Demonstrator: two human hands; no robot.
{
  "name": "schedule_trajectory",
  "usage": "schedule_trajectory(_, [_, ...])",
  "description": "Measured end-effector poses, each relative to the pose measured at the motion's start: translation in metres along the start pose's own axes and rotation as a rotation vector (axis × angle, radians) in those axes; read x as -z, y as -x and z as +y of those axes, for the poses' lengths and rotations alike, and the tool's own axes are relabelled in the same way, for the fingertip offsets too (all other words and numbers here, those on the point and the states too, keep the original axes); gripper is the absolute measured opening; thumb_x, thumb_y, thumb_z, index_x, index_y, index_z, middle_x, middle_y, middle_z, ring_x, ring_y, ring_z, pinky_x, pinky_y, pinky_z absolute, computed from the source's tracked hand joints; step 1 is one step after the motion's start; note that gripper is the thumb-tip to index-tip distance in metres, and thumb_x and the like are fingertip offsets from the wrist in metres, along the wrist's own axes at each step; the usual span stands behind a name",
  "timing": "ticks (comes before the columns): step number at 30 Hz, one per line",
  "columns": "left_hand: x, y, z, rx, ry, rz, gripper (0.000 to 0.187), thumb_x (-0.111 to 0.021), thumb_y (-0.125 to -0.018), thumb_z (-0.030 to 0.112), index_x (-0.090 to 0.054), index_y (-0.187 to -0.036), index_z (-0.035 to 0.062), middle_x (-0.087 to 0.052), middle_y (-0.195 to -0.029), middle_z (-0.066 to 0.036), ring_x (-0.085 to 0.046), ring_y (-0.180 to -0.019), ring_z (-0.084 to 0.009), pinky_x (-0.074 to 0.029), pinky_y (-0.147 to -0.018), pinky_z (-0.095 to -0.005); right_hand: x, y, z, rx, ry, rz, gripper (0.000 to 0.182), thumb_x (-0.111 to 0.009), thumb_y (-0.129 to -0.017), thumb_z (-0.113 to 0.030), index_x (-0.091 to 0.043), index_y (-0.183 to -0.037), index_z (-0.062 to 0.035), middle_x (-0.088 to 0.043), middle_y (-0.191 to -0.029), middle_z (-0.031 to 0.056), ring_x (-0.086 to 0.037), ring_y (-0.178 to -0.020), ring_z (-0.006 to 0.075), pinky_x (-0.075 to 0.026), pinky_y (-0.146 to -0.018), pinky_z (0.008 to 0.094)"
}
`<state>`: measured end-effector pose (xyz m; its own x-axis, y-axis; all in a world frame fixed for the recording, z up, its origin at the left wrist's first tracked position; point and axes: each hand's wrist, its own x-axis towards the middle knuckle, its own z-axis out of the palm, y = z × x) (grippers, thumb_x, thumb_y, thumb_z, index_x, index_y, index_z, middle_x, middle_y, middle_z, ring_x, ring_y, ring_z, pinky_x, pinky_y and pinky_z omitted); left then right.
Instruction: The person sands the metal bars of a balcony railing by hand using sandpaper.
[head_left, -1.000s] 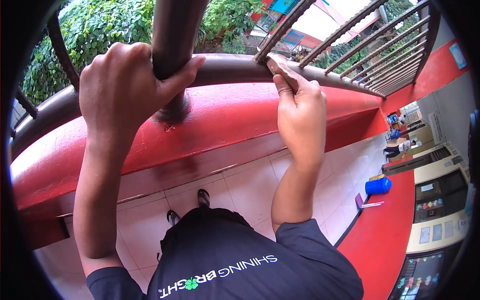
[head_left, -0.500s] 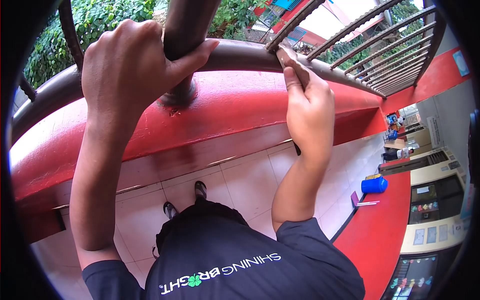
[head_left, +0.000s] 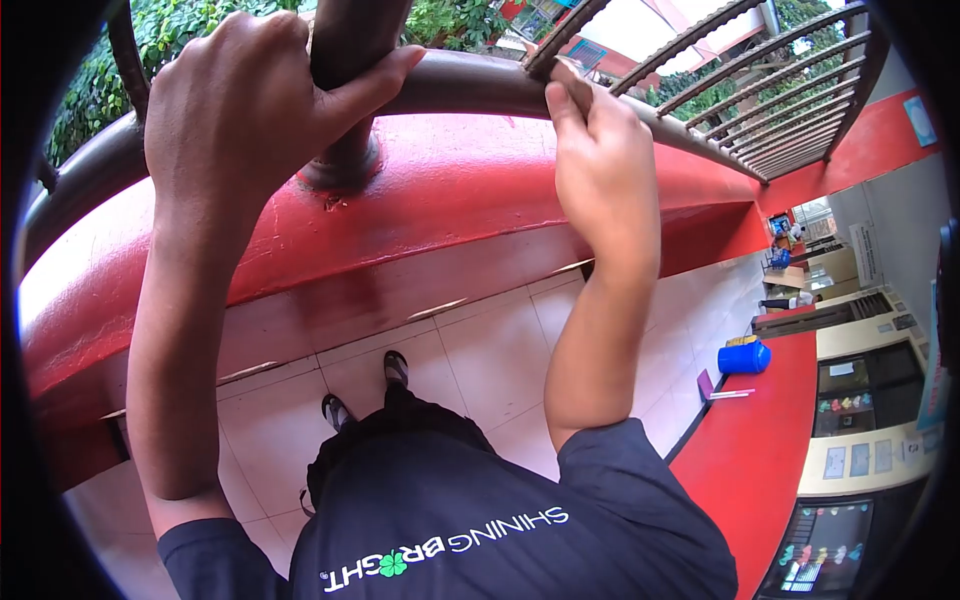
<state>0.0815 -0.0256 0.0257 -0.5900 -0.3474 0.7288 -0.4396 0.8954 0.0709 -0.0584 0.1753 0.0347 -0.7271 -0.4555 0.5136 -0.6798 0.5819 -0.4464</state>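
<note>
A dark brown metal railing (head_left: pixel 470 84) curves across the top of the view, with a thick post (head_left: pixel 352 40) and ridged bars (head_left: pixel 665 50) rising from it. My left hand (head_left: pixel 225 110) is wrapped round the railing beside the post, its thumb stretched along the rail. Further right, my right hand (head_left: pixel 606 165) pinches a folded brown sheet, seemingly sandpaper (head_left: pixel 574 84), against the railing at the foot of a bar. Most of the sheet is hidden by my fingers.
Below the railing runs a glossy red ledge (head_left: pixel 450 190). My feet stand on pale floor tiles (head_left: pixel 480 350). A blue container (head_left: pixel 744 357) sits on a red surface at right, near windows (head_left: pixel 870 385). Green leaves (head_left: pixel 110 85) grow behind the railing.
The railing and both hands appear slightly higher and further left in view. My right hand with the sandpaper has shifted a little at the bar's foot. My left hand keeps its hold.
</note>
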Motion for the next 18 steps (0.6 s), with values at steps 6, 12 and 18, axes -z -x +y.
schedule_trajectory(6, [-0.002,-0.001,0.002,0.04,0.006,-0.056,0.072,-0.067,-0.088,0.079,-0.079,-0.082,0.0078,-0.067,-0.066,-0.016,-0.072,-0.064,-0.0336,-0.058,-0.062,-0.0466,0.003,-0.012,0.003,0.058,0.042,-0.013,0.031,-0.057,-0.108,-0.024,-0.075,-0.126,-0.0051,-0.074,-0.109,0.0255,-0.069,-0.106,0.0458,-0.057,-0.09,0.0469])
schedule_trajectory(12, [-0.004,-0.001,-0.004,-0.055,-0.006,0.1,0.072,-0.072,-0.084,0.078,-0.075,-0.069,0.0081,-0.062,-0.06,-0.014,-0.068,-0.055,-0.0312,-0.055,-0.055,-0.0433,0.053,0.061,0.078,-0.02,-0.295,0.254,0.034,-0.06,-0.11,-0.021,-0.072,-0.127,0.0064,-0.08,-0.109,0.0123,-0.072,-0.098,0.0202,-0.053,-0.09,0.0372])
schedule_trajectory(18, [-0.001,-0.005,0.001,-0.028,-0.02,0.034,0.06,-0.077,-0.082,0.072,-0.076,-0.072,0.0124,-0.065,-0.061,-0.011,-0.066,-0.055,-0.0304,-0.053,-0.056,-0.043,0.055,0.099,0.199,-0.457,-0.442,0.303,0.032,-0.06,-0.112,-0.025,-0.073,-0.121,0.0031,-0.068,-0.091,0.0015,-0.053,-0.079,0.007,-0.043,-0.071,0.026])
